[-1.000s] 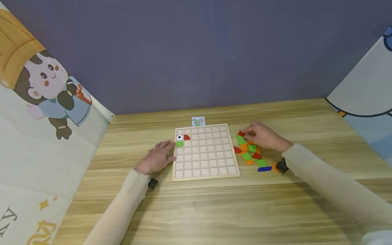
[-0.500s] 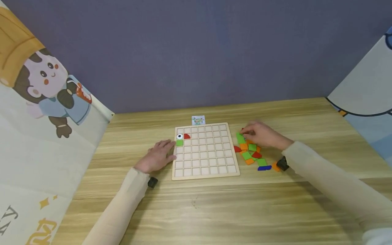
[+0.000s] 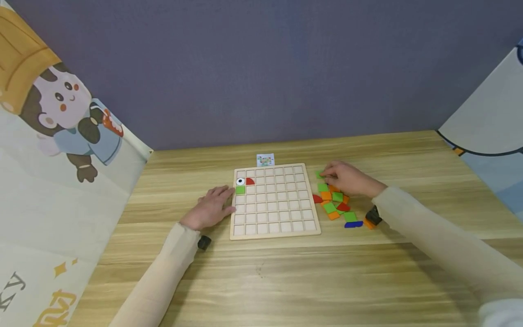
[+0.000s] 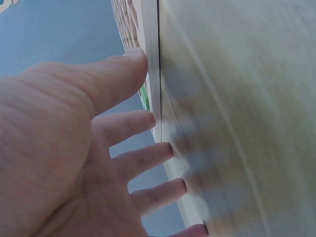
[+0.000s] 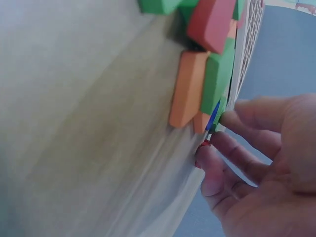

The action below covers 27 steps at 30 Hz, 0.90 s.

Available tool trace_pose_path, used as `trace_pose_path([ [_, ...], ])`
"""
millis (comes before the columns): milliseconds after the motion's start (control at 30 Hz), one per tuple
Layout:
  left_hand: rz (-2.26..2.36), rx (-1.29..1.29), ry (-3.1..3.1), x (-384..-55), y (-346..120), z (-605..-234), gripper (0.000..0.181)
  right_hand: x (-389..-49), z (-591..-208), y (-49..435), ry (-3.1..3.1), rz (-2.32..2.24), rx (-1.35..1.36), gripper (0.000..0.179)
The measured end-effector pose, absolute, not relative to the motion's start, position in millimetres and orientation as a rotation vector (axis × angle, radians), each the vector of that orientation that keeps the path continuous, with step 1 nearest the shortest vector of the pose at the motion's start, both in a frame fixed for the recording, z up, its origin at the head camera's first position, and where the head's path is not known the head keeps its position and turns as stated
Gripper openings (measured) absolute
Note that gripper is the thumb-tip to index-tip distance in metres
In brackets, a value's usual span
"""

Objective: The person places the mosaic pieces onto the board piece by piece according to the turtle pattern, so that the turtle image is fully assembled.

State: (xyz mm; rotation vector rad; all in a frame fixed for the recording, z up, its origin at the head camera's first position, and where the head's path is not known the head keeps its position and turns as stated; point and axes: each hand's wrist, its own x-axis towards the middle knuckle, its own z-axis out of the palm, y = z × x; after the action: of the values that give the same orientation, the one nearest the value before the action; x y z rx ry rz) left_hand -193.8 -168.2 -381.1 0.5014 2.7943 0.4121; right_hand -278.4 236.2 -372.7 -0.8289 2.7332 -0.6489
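Note:
My left hand (image 3: 210, 209) rests on the table at the left edge of a wooden grid board (image 3: 276, 235), fingers spread and extended. On the board sit a round white eye piece (image 3: 240, 181), a red quarter-round piece (image 3: 250, 181) and a green square tile (image 3: 240, 190). Right of the board, my right hand (image 3: 347, 178) pinches another green square tile (image 3: 319, 174) at the far end of a pile of coloured tiles. In the right wrist view, a bit of red piece (image 5: 198, 162) shows at the fingertips, mostly hidden by them.
The pile holds several green, orange and red pieces, among them an orange tile (image 3: 333, 215) and a blue piece (image 3: 353, 224). A small picture card (image 3: 265, 160) lies behind the board. A dark wall panel (image 3: 286, 72) stands at the table's far edge.
The red piece formerly at my right fingertips is now hidden in the head view. A green tile has moved away from the one beneath it, toward the table's back. My left hand stays put.

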Motion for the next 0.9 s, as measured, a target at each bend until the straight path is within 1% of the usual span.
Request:
trace_pose_path([
  [133,0.418,0.5,2.793,-193.4,-168.3,-381.2,0.063,-284.6,-371.7,233.4,2.737,-0.612,-0.874,0.027],
  [233,0.423,0.499,2.792,-193.3,-168.2,-381.3,0.063,-290.0,-370.2,231.7,2.729,-0.602,-0.859,0.025],
  [600,0.412,0.493,2.789,-193.5,-167.0,-382.0,0.063,-301.3,-372.5,226.0,2.756,-0.722,-0.704,0.013],
  [800,0.409,0.492,2.791,-193.6,-166.8,-383.2,0.063,-302.3,-374.5,223.0,2.759,-0.767,-0.717,0.017],
  [900,0.415,0.491,2.794,-193.4,-166.6,-383.0,0.063,-300.4,-372.2,218.0,2.767,-0.809,-0.772,0.019],
])
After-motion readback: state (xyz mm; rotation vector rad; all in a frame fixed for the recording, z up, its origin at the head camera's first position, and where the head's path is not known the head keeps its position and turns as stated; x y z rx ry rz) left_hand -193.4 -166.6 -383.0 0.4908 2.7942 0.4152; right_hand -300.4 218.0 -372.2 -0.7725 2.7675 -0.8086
